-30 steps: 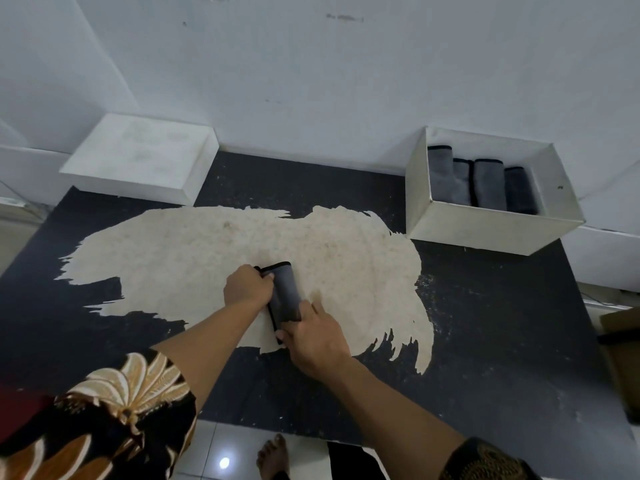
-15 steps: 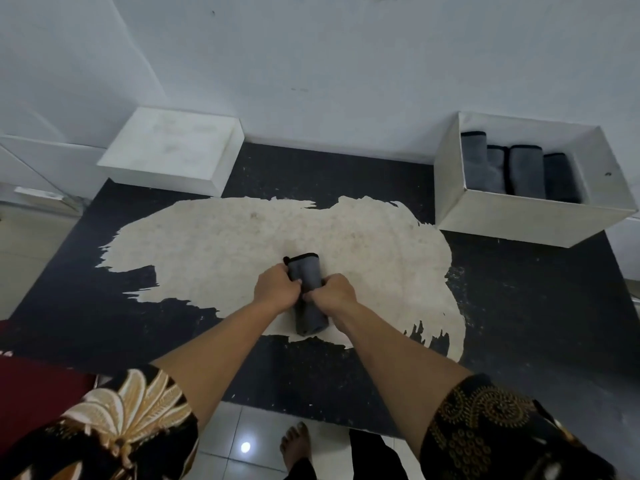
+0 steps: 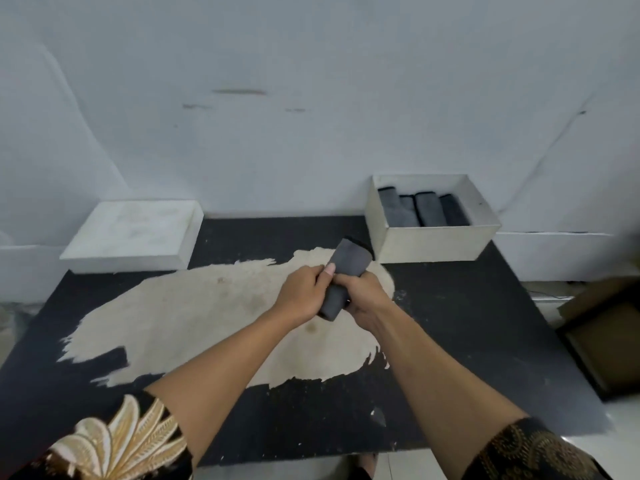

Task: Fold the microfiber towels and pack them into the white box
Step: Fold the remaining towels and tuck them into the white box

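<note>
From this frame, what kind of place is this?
Likely a bare home or small-workshop packing spot, not a factory line: a worn black table against a plain white wall, a white box of folded towels, tile floor at the edges.

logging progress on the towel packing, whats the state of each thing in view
grey towel: folded into a compact bundle, held above the table
left hand: closed on the towel
right hand: closed on the towel
white box: open, four folded towels side by side inside
white lid: off the box, lying on the table's far left
</note>
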A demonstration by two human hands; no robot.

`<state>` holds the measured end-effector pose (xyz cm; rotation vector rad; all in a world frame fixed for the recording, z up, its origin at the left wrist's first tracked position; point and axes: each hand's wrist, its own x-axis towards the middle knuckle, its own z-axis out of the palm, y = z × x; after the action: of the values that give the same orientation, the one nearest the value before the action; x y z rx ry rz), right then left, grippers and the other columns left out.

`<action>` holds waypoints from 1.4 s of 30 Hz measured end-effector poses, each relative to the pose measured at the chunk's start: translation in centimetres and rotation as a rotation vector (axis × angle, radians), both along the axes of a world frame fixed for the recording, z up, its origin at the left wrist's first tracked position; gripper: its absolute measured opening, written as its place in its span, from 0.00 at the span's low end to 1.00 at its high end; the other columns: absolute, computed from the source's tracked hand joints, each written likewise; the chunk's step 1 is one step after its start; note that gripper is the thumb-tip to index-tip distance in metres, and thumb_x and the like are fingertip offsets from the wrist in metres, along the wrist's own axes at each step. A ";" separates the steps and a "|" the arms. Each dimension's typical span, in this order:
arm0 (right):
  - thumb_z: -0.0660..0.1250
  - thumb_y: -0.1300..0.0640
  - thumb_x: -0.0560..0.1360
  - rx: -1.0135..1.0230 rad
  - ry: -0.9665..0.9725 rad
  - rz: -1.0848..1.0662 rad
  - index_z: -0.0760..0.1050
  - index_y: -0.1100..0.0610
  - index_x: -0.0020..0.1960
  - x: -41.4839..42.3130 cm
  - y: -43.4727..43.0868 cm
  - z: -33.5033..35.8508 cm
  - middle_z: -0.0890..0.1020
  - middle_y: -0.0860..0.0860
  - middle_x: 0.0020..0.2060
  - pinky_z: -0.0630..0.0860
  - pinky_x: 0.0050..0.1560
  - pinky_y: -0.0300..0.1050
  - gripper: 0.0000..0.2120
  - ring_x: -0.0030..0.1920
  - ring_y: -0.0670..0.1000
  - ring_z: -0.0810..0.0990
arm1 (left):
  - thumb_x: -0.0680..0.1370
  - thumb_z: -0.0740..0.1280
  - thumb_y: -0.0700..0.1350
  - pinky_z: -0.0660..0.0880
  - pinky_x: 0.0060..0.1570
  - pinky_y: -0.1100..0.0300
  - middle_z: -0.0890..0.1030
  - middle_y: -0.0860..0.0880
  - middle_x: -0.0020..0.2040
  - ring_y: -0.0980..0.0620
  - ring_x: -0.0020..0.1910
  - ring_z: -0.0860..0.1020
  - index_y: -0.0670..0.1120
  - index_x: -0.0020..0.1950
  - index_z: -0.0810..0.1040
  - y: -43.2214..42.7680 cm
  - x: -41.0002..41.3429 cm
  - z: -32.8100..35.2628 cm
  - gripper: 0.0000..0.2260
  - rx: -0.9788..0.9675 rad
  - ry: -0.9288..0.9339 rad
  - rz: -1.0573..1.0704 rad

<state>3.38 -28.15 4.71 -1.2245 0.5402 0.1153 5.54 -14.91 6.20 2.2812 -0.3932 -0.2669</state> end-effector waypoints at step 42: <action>0.63 0.57 0.78 -2.001 -0.045 0.624 0.75 0.52 0.60 26.2 -42.4 0.3 0.82 0.53 0.49 0.65 0.51 0.48 0.11 0.55 0.56 0.73 | 0.76 0.69 0.46 0.78 0.43 0.52 0.79 0.44 0.40 0.46 0.43 0.79 0.40 0.45 0.78 -41.8 21.4 -3.6 0.09 0.063 0.415 0.078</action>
<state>29.54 -70.50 5.06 -3.3169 0.0273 0.0359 26.91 -56.71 2.63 2.2218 -0.0818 -0.7045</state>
